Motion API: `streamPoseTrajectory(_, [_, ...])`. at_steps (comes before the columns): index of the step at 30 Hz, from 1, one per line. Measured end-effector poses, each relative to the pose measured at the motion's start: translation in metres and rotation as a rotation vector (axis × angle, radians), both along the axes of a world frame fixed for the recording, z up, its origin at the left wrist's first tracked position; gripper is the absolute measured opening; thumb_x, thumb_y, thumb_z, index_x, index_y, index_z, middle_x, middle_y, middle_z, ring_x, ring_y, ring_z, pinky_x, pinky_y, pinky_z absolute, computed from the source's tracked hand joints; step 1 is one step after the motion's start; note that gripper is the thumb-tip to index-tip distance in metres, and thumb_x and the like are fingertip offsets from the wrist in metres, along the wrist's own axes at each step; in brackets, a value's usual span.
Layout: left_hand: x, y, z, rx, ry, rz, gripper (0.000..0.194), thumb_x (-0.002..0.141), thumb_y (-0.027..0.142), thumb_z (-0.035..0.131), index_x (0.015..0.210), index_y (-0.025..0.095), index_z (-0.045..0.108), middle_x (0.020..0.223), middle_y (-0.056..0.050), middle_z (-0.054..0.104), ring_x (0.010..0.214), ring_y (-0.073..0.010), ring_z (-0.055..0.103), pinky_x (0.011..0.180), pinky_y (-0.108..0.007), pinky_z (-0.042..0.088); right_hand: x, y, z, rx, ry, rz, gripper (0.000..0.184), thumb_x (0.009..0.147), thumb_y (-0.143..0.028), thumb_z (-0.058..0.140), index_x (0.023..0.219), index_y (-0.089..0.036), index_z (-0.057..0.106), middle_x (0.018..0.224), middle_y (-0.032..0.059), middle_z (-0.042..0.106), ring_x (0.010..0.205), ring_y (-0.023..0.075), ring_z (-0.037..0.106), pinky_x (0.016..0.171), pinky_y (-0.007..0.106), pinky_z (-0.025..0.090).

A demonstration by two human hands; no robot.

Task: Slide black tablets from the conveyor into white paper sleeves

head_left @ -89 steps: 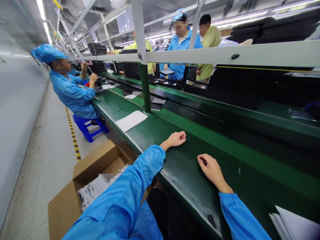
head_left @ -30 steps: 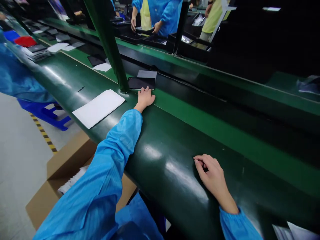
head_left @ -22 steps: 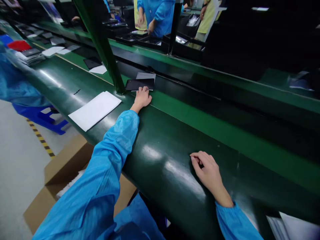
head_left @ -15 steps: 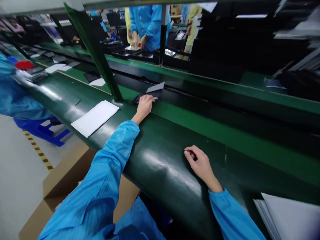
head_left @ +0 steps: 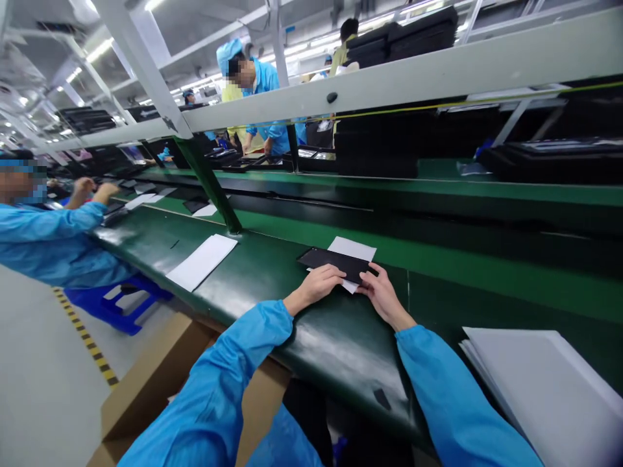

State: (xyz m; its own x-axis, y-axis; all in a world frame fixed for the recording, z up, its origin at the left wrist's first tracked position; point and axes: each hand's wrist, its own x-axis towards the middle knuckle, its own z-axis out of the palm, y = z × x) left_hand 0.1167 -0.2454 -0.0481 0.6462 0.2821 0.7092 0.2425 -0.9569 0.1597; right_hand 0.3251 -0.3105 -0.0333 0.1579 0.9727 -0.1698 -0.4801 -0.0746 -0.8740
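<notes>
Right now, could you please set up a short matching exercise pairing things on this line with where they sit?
Things:
1. black panel
2. single white sheet
3. stack of white sheets
4. cardboard box

Places:
A. on the floor beneath the bench
B. bench, far right
C. between left hand and right hand
D. bench, left of both hands

Pairs: 1-C, 2-D, 3-B, 4-A

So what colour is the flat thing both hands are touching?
Black. The flat panel lies on a white sheet; the head view shows it.
</notes>
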Motion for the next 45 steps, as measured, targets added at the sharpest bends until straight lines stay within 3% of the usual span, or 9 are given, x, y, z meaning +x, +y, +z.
streamPoseTrajectory(4, [-0.005, 0.0, 0.006, 0.015, -0.027, 0.105, 0.026, 0.106, 0.023, 0.052, 0.091, 0.024, 0.074, 0.103, -0.01, 0.08, 0.099, -0.0215, 0.074, 0.087, -0.04, 0.061, -0.006, 0.002, 0.0, 0.013, 0.026, -0.082, 0.063, 0.063, -0.019, 0.08, 0.113, -0.029, 0.043, 0.091, -0.0048, 0.073, 0.07, 0.0165, 0.071, 0.056, 0.03, 0.065])
streamPoseTrajectory(7, [-0.005, -0.002, 0.006, 0.042, -0.033, 0.167, 0.027, 0.106, 0.023, 0.053, 0.087, 0.024, 0.073, 0.094, -0.008, 0.079, 0.092, -0.0202, 0.074, 0.082, -0.038, 0.059, -0.006, 0.004, 0.001, 0.003, 0.015, -0.072, 0.057, 0.064, -0.02, 0.074, 0.112, -0.028, 0.046, 0.084, -0.0044, 0.07, 0.067, 0.0179, 0.071, 0.052, 0.031, 0.065])
streamPoseTrajectory(13, [-0.019, -0.009, 0.004, 0.052, -0.19, 0.2, 0.033, 0.106, 0.02, 0.048, 0.082, 0.024, 0.071, 0.082, -0.005, 0.077, 0.079, -0.0171, 0.073, 0.075, -0.033, 0.058, 0.012, 0.001, 0.007, -0.046, -0.129, -0.041, 0.052, 0.064, -0.019, 0.066, 0.113, -0.024, 0.05, 0.073, -0.0051, 0.067, 0.049, 0.0169, 0.066, 0.038, 0.025, 0.053])
streamPoseTrajectory(16, [-0.043, -0.01, 0.008, -0.085, -0.334, 0.336, 0.028, 0.104, 0.027, 0.053, 0.084, 0.023, 0.073, 0.081, -0.007, 0.075, 0.077, -0.0188, 0.07, 0.074, -0.033, 0.057, 0.032, -0.002, 0.006, -0.012, -0.154, -0.16, 0.048, 0.065, -0.022, 0.064, 0.112, -0.023, 0.053, 0.068, -0.0064, 0.062, 0.044, 0.0148, 0.062, 0.036, 0.023, 0.049])
streamPoseTrajectory(20, [-0.082, -0.006, 0.011, -0.356, -0.687, 0.62, 0.02, 0.094, 0.038, 0.067, 0.087, 0.02, 0.074, 0.08, -0.005, 0.071, 0.074, -0.0189, 0.066, 0.07, -0.03, 0.053, 0.059, -0.007, -0.003, 0.052, -0.129, -0.308, 0.044, 0.064, -0.029, 0.065, 0.106, -0.024, 0.056, 0.067, -0.0079, 0.059, 0.042, 0.0107, 0.056, 0.035, 0.022, 0.047])
streamPoseTrajectory(24, [-0.108, 0.002, 0.009, -0.596, -1.012, 0.821, 0.025, 0.085, 0.042, 0.073, 0.08, 0.017, 0.069, 0.077, -0.003, 0.067, 0.073, -0.0169, 0.06, 0.071, -0.028, 0.049, 0.067, -0.01, -0.01, 0.094, -0.102, -0.344, 0.042, 0.064, -0.033, 0.068, 0.103, -0.025, 0.057, 0.071, -0.0069, 0.06, 0.044, 0.0094, 0.055, 0.035, 0.022, 0.045])
streamPoseTrajectory(29, [-0.117, 0.01, 0.005, -0.683, -1.147, 0.878, 0.033, 0.079, 0.046, 0.078, 0.073, 0.018, 0.062, 0.071, 0.0, 0.06, 0.072, -0.0151, 0.056, 0.071, -0.027, 0.047, 0.063, -0.011, -0.009, 0.095, -0.107, -0.327, 0.038, 0.066, -0.037, 0.069, 0.1, -0.026, 0.058, 0.069, -0.0072, 0.059, 0.043, 0.009, 0.052, 0.033, 0.021, 0.039])
streamPoseTrajectory(36, [-0.133, 0.006, 0.009, -0.59, -1.28, 1.017, 0.034, 0.089, 0.047, 0.068, 0.077, 0.02, 0.053, 0.073, 0.003, 0.052, 0.072, -0.0135, 0.05, 0.071, -0.028, 0.044, 0.059, -0.013, -0.002, 0.065, -0.089, -0.339, 0.037, 0.062, -0.035, 0.063, 0.098, -0.026, 0.058, 0.058, -0.0087, 0.055, 0.04, 0.0108, 0.048, 0.033, 0.021, 0.036])
streamPoseTrajectory(45, [-0.136, 0.008, 0.004, -0.671, -1.199, 0.949, 0.029, 0.087, 0.047, 0.068, 0.086, 0.019, 0.061, 0.087, -0.002, 0.062, 0.088, -0.0172, 0.061, 0.083, -0.029, 0.05, 0.056, -0.016, 0.002, 0.091, -0.019, -0.228, 0.034, 0.061, -0.028, 0.063, 0.094, -0.025, 0.062, 0.061, -0.0066, 0.056, 0.046, 0.0131, 0.051, 0.039, 0.023, 0.041])
